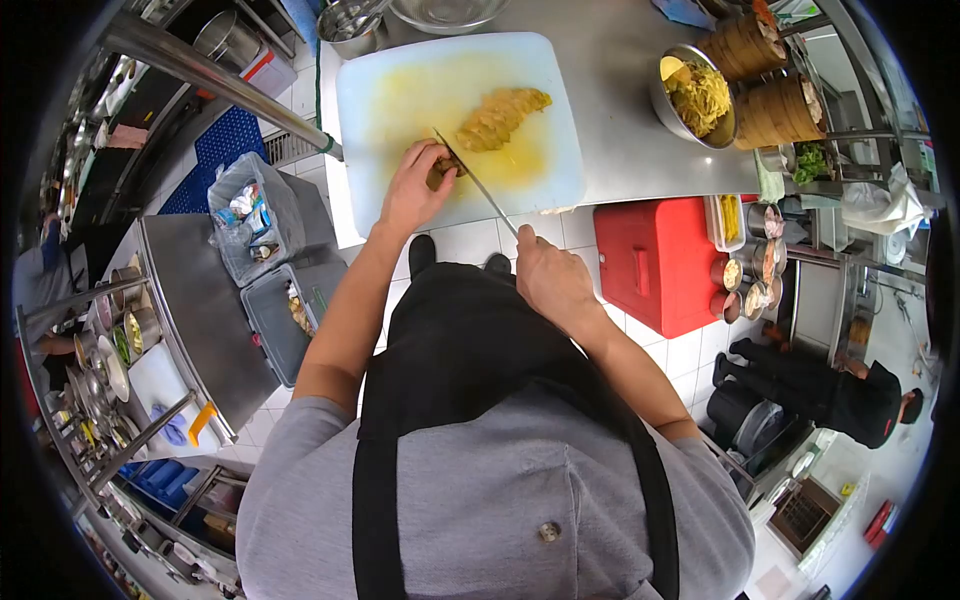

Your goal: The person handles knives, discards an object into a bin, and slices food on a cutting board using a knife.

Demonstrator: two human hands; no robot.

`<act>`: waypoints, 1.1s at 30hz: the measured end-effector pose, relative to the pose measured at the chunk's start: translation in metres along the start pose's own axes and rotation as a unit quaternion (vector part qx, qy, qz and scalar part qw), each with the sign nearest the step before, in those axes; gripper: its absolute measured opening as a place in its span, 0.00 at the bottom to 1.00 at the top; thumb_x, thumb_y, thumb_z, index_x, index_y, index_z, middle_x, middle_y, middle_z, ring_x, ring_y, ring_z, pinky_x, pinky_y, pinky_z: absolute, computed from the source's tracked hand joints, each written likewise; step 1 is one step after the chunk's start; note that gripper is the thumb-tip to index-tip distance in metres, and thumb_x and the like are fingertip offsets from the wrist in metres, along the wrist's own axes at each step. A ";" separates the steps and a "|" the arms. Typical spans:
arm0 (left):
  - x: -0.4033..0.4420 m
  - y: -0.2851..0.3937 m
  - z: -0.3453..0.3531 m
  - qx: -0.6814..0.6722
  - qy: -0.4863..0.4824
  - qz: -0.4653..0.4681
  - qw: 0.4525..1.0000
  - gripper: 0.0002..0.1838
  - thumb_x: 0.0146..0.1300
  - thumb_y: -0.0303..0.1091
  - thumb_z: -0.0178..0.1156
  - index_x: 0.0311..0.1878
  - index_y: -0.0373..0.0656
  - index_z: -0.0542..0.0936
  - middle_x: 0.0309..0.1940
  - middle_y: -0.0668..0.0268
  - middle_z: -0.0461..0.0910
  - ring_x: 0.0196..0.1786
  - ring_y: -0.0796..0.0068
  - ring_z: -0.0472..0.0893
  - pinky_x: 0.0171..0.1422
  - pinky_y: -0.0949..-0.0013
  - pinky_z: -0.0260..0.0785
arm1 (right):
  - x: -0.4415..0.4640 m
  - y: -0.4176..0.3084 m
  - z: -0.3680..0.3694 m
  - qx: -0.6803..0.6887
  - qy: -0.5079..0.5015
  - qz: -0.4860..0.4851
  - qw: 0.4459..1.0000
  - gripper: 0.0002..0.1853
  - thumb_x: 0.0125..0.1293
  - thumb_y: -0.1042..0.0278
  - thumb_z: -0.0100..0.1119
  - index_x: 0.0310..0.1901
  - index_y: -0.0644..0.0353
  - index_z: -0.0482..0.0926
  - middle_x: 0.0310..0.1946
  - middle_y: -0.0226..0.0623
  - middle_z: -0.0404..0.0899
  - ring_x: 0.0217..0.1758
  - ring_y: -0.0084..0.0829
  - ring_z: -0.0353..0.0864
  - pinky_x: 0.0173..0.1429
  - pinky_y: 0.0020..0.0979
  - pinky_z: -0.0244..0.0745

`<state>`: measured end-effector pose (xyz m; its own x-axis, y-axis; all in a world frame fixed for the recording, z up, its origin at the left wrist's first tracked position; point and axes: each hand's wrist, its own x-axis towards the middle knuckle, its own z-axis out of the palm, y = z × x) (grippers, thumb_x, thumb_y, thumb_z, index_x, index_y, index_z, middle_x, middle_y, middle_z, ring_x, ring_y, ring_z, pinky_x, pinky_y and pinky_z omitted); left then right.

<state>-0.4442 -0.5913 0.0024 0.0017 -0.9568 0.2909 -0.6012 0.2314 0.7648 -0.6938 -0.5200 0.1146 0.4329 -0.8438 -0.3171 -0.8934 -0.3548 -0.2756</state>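
Observation:
My right hand [552, 278] is closed around the handle of a knife [487, 194], whose long blade reaches up and left over a white cutting board [375, 85]. Curled fingers of my left hand [414, 185] press on a small brownish piece of food [447, 168] right beside the blade; its kind is hard to make out. On the board lies a row of yellow-brown slices [503, 118], just right of the knife tip. Yellow stains and wetness spread around the slices.
A metal bowl of yellow shredded food [697, 95] stands on the steel counter [625, 120], near bamboo steamers [775, 105]. Below is a red box [655, 265]. A lined bin [255, 205] stands at left. Another person [835, 385] in black is at far right.

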 end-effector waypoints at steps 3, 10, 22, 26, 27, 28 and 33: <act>0.002 -0.003 0.002 -0.004 0.002 0.007 1.000 0.18 0.63 0.29 0.70 0.56 0.40 0.80 0.57 0.56 0.80 0.60 0.51 0.80 0.65 0.57 0.76 | -0.005 0.001 -0.001 0.005 0.015 -0.007 1.000 0.07 0.74 0.72 0.52 0.46 0.67 0.70 0.30 0.53 0.85 0.30 0.56 0.88 0.35 0.52 0.85; 0.003 -0.004 0.000 -0.007 -0.011 0.008 1.000 0.18 0.63 0.28 0.70 0.56 0.41 0.80 0.57 0.57 0.80 0.60 0.51 0.80 0.66 0.57 0.76 | 0.009 0.000 -0.002 0.008 -0.009 -0.005 1.000 0.08 0.70 0.74 0.53 0.47 0.67 0.73 0.32 0.52 0.86 0.33 0.54 0.90 0.40 0.51 0.86; 0.002 -0.002 0.002 0.006 0.012 0.021 1.000 0.19 0.63 0.29 0.72 0.56 0.41 0.81 0.57 0.56 0.81 0.60 0.51 0.80 0.66 0.57 0.76 | 0.038 0.003 0.018 0.034 -0.028 0.012 0.999 0.11 0.68 0.74 0.53 0.50 0.68 0.72 0.37 0.59 0.88 0.38 0.57 0.91 0.43 0.54 0.87; 0.001 -0.005 0.003 -0.006 0.011 0.020 1.000 0.19 0.63 0.29 0.72 0.56 0.40 0.81 0.57 0.56 0.81 0.60 0.51 0.80 0.66 0.57 0.76 | 0.006 0.014 0.022 0.022 -0.059 0.025 0.998 0.11 0.69 0.74 0.53 0.50 0.69 0.72 0.37 0.60 0.88 0.37 0.56 0.91 0.41 0.53 0.87; 0.001 -0.007 0.003 -0.015 0.008 0.021 1.000 0.18 0.63 0.29 0.72 0.55 0.40 0.80 0.57 0.56 0.81 0.59 0.51 0.80 0.65 0.57 0.76 | 0.010 0.011 0.019 0.019 -0.058 0.021 0.998 0.11 0.69 0.74 0.53 0.50 0.69 0.72 0.36 0.59 0.88 0.37 0.56 0.91 0.41 0.53 0.87; 0.003 -0.008 0.003 -0.024 0.004 0.025 0.999 0.18 0.63 0.28 0.72 0.55 0.40 0.80 0.56 0.56 0.80 0.58 0.51 0.80 0.65 0.57 0.76 | 0.014 0.009 0.017 0.015 -0.055 0.018 0.998 0.11 0.69 0.75 0.52 0.50 0.69 0.73 0.36 0.58 0.87 0.36 0.55 0.91 0.41 0.53 0.87; -0.012 0.003 -0.006 -0.022 -0.007 -0.038 0.999 0.17 0.63 0.28 0.70 0.53 0.40 0.79 0.54 0.55 0.78 0.56 0.49 0.80 0.62 0.55 0.76 | 0.028 0.006 0.019 -0.008 -0.018 0.009 1.000 0.12 0.69 0.74 0.53 0.52 0.69 0.74 0.36 0.53 0.87 0.36 0.52 0.92 0.40 0.51 0.88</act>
<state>-0.4414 -0.5779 0.0043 0.0334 -0.9741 0.2234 -0.5638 0.1663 0.8090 -0.6849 -0.5383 0.0868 0.4199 -0.8356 -0.3542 -0.9031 -0.3461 -0.2540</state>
